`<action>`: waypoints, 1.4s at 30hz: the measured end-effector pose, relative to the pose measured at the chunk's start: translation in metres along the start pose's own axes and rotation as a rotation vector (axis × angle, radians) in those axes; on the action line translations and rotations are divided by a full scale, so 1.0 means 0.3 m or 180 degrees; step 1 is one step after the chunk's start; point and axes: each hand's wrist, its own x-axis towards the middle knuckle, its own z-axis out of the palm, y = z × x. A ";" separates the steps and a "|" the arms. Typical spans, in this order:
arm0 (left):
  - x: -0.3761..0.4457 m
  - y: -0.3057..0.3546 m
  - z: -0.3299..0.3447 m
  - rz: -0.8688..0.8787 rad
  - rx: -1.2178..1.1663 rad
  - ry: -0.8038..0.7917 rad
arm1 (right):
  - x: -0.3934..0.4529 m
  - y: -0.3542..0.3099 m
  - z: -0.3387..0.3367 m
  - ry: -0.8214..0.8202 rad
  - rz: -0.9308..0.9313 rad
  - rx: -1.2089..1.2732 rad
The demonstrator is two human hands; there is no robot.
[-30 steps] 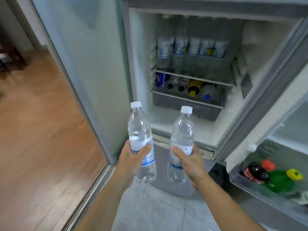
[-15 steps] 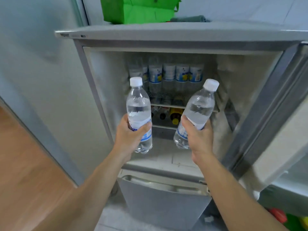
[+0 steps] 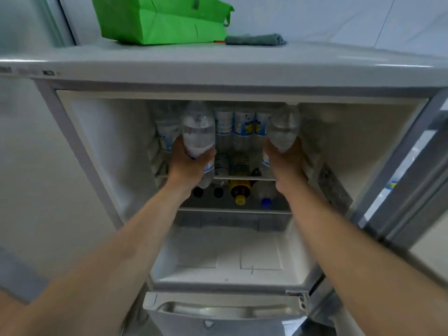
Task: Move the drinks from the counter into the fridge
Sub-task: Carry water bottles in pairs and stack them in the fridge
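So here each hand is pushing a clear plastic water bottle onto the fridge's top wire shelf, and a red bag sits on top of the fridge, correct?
Not quite: the bag on top of the fridge is green, not red, as the head view shows. The rest holds: the left hand and right hand each hold a clear plastic water bottle at the top wire shelf.

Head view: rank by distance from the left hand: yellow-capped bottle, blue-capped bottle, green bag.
1. Yellow-capped dark bottle, lower shelf, just right of the left hand.
2. Blue-capped bottle, same shelf, further right.
3. Green bag, on top of the fridge.
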 end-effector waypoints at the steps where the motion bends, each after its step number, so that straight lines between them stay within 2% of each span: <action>1: 0.029 -0.016 0.007 0.0009 0.0004 0.0015 | 0.023 0.013 0.013 -0.0063 0.0048 -0.0028; 8: 0.146 -0.095 0.017 0.0403 0.0244 0.0385 | 0.129 0.063 0.200 -0.0672 -0.0048 -0.0187; 14: 0.216 -0.107 0.025 0.0386 0.0662 0.0224 | 0.195 0.100 0.355 -0.0881 0.0019 -0.0057; 18: 0.217 -0.107 0.032 0.0506 0.0771 0.0342 | 0.214 0.101 0.382 -0.0851 -0.0112 -0.0099; 21: 0.178 -0.123 0.035 0.0678 0.0913 0.0483 | 0.201 0.107 0.354 -0.0912 -0.0114 -0.0485; 24: 0.144 -0.142 0.031 0.0795 0.1340 0.0677 | 0.183 0.145 0.312 -0.1014 -0.0077 -0.1381; 27: 0.137 -0.158 0.023 0.0504 0.1756 0.0609 | 0.169 0.175 0.300 -0.0929 -0.0214 -0.1876; 33: 0.151 -0.161 0.032 0.0175 0.1826 0.0611 | 0.179 0.182 0.360 -0.0857 -0.0285 -0.2113; 38: 0.140 -0.159 0.045 0.0173 0.1613 0.0693 | 0.190 0.197 0.404 -0.0722 -0.0265 -0.1908; 42: 0.141 -0.171 0.036 -0.0072 0.1444 0.0658 | 0.158 0.223 0.406 -0.0496 -0.0164 -0.1585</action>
